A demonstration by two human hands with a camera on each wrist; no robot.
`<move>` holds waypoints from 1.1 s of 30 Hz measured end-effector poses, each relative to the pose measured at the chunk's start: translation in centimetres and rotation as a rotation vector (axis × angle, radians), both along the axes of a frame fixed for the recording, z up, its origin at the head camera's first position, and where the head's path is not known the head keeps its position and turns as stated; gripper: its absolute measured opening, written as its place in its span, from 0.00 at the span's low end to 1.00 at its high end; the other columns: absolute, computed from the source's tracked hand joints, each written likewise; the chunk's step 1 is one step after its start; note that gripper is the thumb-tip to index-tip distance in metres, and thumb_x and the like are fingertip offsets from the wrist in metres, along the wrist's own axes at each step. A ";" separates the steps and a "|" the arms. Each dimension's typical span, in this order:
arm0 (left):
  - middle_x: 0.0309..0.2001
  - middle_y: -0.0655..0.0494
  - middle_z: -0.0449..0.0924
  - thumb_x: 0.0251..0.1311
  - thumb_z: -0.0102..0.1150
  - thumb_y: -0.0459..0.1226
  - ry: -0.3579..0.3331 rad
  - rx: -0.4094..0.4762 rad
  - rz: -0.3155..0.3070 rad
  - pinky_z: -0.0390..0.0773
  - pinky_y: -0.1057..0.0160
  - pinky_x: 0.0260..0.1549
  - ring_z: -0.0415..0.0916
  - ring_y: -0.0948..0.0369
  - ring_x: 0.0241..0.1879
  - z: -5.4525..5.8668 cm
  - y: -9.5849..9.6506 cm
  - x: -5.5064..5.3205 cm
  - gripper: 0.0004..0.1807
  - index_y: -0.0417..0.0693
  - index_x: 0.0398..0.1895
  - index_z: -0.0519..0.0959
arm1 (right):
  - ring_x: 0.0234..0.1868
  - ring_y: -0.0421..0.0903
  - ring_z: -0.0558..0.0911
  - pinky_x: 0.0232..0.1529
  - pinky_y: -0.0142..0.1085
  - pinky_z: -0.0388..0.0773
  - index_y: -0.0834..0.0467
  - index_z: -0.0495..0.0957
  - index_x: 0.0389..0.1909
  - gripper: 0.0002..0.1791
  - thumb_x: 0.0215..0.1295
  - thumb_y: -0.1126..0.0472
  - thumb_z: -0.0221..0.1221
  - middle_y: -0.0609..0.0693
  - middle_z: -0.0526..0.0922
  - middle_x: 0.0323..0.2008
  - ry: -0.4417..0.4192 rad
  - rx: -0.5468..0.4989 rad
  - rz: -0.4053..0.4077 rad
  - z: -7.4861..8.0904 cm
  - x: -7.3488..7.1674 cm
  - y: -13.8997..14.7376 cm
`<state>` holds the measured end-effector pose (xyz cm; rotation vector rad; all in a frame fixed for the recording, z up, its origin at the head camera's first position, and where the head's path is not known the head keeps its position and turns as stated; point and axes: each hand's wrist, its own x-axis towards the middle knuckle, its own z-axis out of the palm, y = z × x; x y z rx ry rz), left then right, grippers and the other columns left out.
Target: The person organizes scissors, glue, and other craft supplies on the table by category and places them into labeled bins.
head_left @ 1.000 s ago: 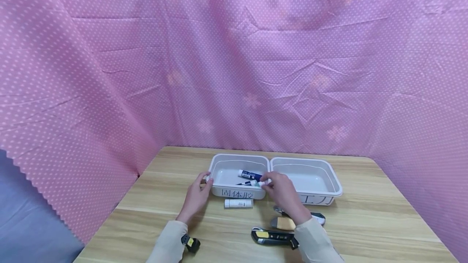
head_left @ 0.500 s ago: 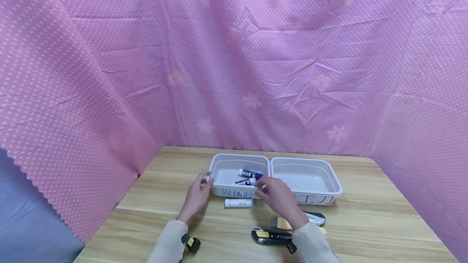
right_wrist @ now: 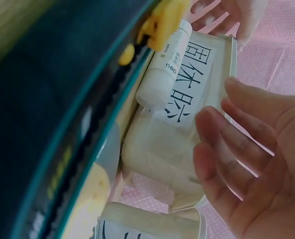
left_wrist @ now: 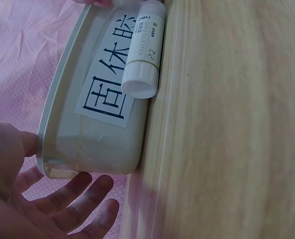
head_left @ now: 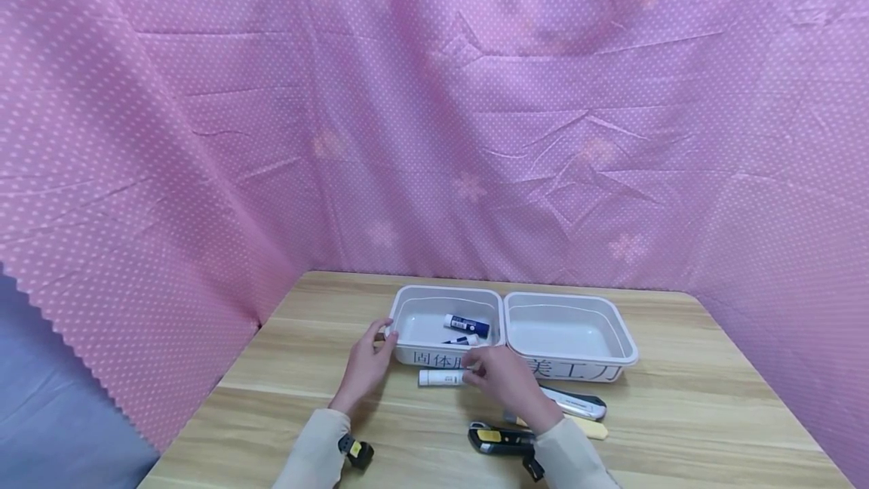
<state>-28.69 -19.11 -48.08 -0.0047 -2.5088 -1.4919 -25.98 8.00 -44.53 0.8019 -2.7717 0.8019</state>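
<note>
My left hand [head_left: 369, 364] grips the left corner rim of the left white bin [head_left: 406, 354], thumb and fingers on either side of it in the left wrist view. A white glue stick [head_left: 437, 377] lies on the table against that bin's labelled front. Over the glue stick's right end is my right hand [head_left: 505, 382]; in the right wrist view its fingers [right_wrist: 219, 174] curve loosely with nothing between them. Inside the left bin lie a dark blue glue stick [head_left: 466, 324] and another glue stick [head_left: 462, 340], partly hidden by the front wall.
A second white bin [head_left: 577, 368] stands against the right side of the first. Below it lie a black-and-yellow utility knife [head_left: 501, 438], a white-and-black one [head_left: 573, 403] and a yellow one [head_left: 589, 429], partly under my right forearm. A pink curtain [head_left: 468, 134] hangs behind the table.
My right hand has let go of a glue stick in the left bin and moved down and left to the white glue stick on the table. My left hand stays on the rim.
</note>
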 end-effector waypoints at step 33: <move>0.55 0.40 0.80 0.77 0.52 0.45 -0.016 -0.008 -0.001 0.84 0.57 0.43 0.83 0.54 0.46 -0.1 0.0 0.0 0.24 0.51 0.72 0.70 | 0.37 0.40 0.83 0.33 0.39 0.80 0.50 0.89 0.44 0.14 0.55 0.62 0.73 0.44 0.87 0.42 -0.119 0.144 0.066 -1.0 0.8 -0.5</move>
